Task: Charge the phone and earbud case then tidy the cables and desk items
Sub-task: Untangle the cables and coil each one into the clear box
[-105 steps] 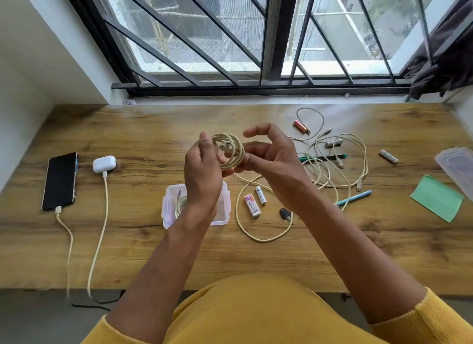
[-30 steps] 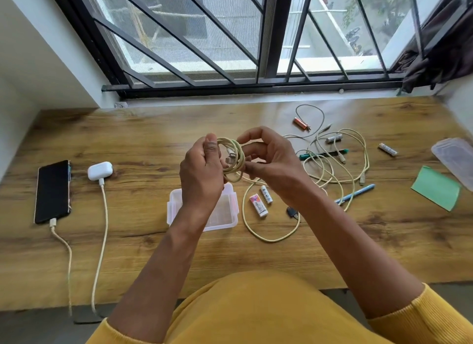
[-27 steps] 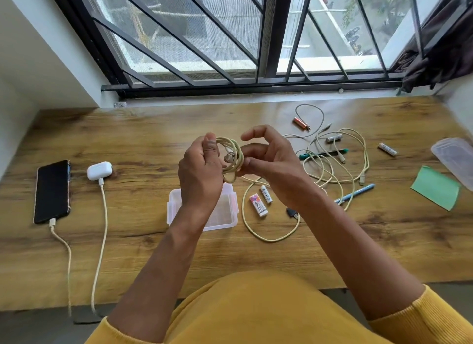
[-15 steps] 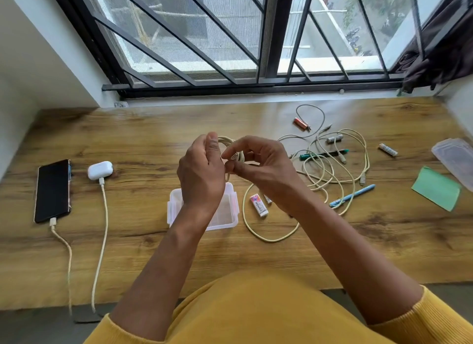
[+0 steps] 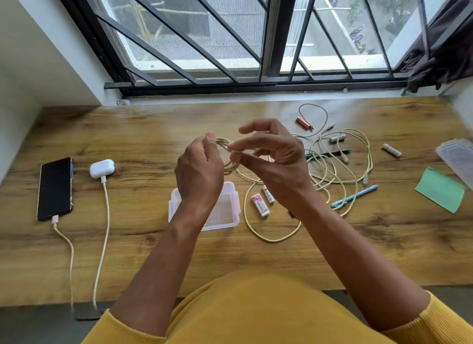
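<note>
RISK: coil (image 5: pixel 227 154) could spring loose if the pinch slipped, its tail snagging the cable tangle (image 5: pixel 337 164) at 3 o'clock | HANDS: left hand (image 5: pixel 198 172) gripped the coil, right hand (image 5: pixel 271 162) pinched it, held together above the box (image 5: pixel 231 210) | MATERIAL: cream, springy cord; clear, hard plastic box; phone (image 5: pixel 55 188) and earbud case (image 5: pixel 101 168) plugged in at 9 o'clock

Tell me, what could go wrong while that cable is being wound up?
The coiled cable is held only by the left hand, with the right hand pinching its end; a slip could let the loops spring open. Its loose tail curves around the eraser and may drag it. It could also snag the tangled cables nearby.
</note>
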Action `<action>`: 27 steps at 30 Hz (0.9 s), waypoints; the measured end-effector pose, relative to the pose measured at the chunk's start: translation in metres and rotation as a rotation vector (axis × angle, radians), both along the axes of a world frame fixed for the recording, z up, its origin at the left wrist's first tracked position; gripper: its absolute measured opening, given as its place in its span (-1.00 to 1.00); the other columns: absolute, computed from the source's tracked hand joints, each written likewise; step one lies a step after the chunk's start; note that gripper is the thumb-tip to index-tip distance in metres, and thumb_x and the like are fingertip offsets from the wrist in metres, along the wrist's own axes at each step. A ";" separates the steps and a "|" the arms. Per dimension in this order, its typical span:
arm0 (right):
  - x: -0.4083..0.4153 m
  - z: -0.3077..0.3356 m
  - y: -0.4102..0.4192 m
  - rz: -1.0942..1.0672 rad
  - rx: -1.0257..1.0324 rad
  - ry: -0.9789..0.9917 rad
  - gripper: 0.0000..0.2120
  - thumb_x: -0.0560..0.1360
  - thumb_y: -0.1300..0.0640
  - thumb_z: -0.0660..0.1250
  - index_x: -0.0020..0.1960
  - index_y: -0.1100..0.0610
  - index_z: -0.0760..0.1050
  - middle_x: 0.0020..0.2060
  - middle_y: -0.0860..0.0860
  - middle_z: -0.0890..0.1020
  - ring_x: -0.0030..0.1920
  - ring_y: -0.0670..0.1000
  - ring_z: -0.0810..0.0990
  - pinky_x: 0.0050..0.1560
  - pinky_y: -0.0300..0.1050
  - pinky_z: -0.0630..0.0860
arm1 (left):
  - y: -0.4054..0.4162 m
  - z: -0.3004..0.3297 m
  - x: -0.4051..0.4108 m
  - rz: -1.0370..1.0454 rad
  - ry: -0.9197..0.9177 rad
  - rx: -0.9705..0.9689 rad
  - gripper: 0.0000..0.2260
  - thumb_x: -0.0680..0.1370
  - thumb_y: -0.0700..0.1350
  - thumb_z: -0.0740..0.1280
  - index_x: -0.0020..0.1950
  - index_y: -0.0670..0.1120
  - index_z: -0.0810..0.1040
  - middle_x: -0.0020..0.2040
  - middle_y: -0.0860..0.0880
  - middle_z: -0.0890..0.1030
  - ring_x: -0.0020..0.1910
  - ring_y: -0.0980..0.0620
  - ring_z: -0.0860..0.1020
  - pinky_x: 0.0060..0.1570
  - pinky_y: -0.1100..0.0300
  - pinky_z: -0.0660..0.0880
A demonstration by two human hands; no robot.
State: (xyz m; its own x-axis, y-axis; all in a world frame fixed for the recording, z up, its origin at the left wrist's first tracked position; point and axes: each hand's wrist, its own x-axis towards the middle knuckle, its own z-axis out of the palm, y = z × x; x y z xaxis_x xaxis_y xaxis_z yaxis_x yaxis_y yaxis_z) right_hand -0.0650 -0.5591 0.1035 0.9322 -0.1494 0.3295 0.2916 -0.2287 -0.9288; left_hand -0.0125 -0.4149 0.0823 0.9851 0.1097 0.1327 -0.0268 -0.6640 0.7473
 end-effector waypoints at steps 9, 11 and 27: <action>0.005 0.010 -0.014 -0.003 -0.150 0.105 -0.68 0.50 0.18 0.58 0.23 0.04 0.68 0.02 -0.05 0.72 -0.01 -0.01 0.67 -0.08 -0.04 0.64 | 0.011 -0.007 0.010 0.072 0.033 -0.092 -0.57 0.78 0.02 0.12 -0.29 0.04 0.38 -0.37 0.11 0.50 -0.34 0.04 0.46 -0.23 0.08 0.16; 0.005 0.005 -0.013 0.008 -0.150 0.197 -0.65 0.50 0.14 0.58 0.27 0.03 0.65 0.03 -0.05 0.71 -0.03 -0.05 0.66 -0.08 -0.08 0.64 | 0.007 -0.005 0.008 0.048 -0.008 -0.100 -0.60 0.78 0.02 0.12 -0.25 0.06 0.40 -0.37 0.12 0.49 -0.35 0.18 0.45 -0.26 0.10 0.14; 0.015 0.004 -0.005 0.150 0.241 0.280 -0.63 0.51 0.40 0.50 0.29 0.32 0.53 -0.08 0.47 0.64 -0.11 0.19 0.59 0.00 0.18 0.53 | -0.006 0.003 -0.005 -0.134 -0.121 -0.095 -0.65 0.78 0.06 0.12 -0.09 -0.03 0.53 -0.35 0.12 0.53 -0.28 -0.08 0.57 -0.27 0.01 0.38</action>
State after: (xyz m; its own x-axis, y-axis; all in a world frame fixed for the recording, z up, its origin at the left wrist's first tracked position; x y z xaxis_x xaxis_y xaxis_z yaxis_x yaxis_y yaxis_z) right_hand -0.0500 -0.5638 0.1078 0.9984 -0.0468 0.0316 0.0331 0.0309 -0.9990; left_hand -0.0172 -0.4206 0.0854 0.9691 -0.0031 0.2465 -0.2034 -0.5749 0.7926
